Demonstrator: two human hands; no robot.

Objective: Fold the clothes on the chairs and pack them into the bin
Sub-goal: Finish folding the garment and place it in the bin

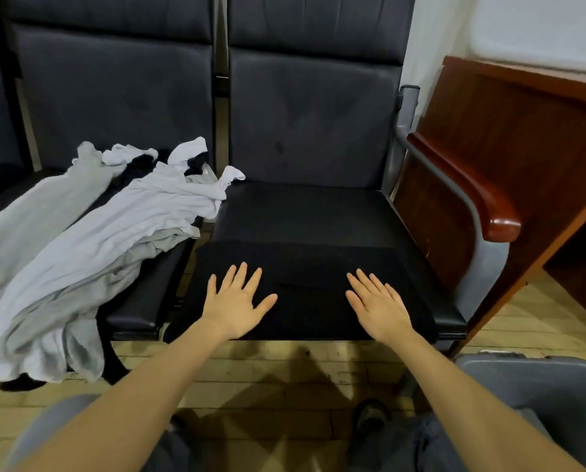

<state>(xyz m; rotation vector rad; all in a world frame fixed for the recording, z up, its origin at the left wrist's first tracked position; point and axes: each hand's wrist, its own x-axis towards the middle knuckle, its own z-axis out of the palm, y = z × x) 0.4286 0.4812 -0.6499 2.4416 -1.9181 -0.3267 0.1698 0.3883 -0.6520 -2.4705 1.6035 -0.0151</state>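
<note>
A black garment (305,267) lies flat and folded on the front half of the right chair's seat (301,209). My left hand (238,301) presses on its left part with fingers spread and straight. My right hand (378,304) lies flat on its right part in the same way. A heap of pale grey clothes (90,253) with some dark fabric under it covers the left chair and hangs over its front edge. The grey bin (540,379) shows its rim at the lower right, next to my right arm.
A wooden armrest (472,189) on a grey metal frame borders the right chair. A reddish wooden desk (523,137) stands right beyond it. Tall dark backrests (312,117) rise behind both seats. The floor (267,369) is light wood.
</note>
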